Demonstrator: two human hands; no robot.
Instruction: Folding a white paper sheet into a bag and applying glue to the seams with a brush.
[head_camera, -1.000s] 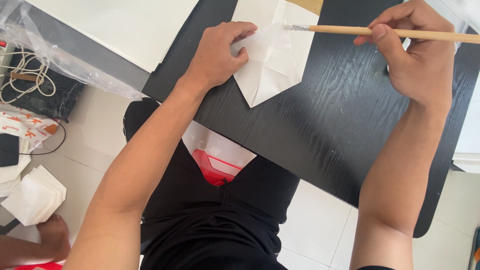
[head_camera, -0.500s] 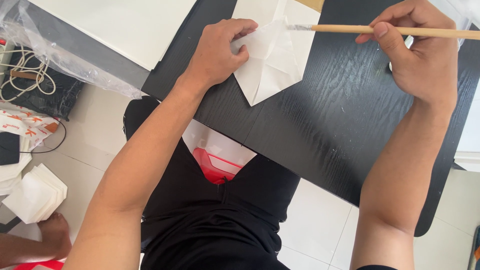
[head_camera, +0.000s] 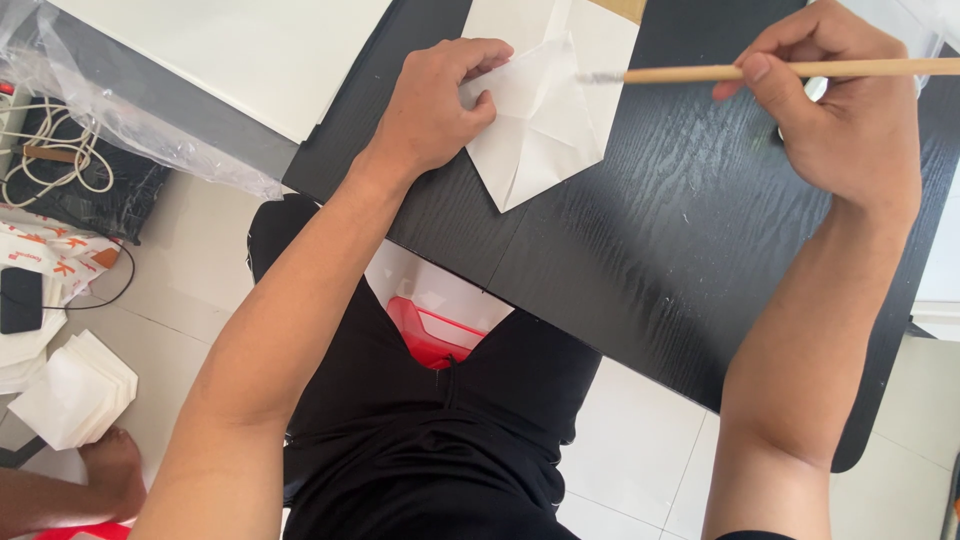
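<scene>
Folded white paper (head_camera: 545, 120) lies on the black table (head_camera: 680, 260), close to its near edge, with one pointed corner aimed toward the person. The left hand (head_camera: 435, 105) presses down on the paper's left side, fingers curled over the fold and resting flat on it — holding it in place rather than gripping it. The right hand (head_camera: 845, 120) is closed around a wooden brush (head_camera: 760, 71), held level across the table; its pale bristle tip reaches the paper's right flap. Beyond the paper, a larger white sheet (head_camera: 250, 50) lies at the table's far left corner, with clear plastic wrap (head_camera: 140, 130) hanging off that edge. Down on the tiled floor sit a stack of white napkins (head_camera: 70, 390) and a black phone (head_camera: 20, 300) — both well apart from the table.
</scene>
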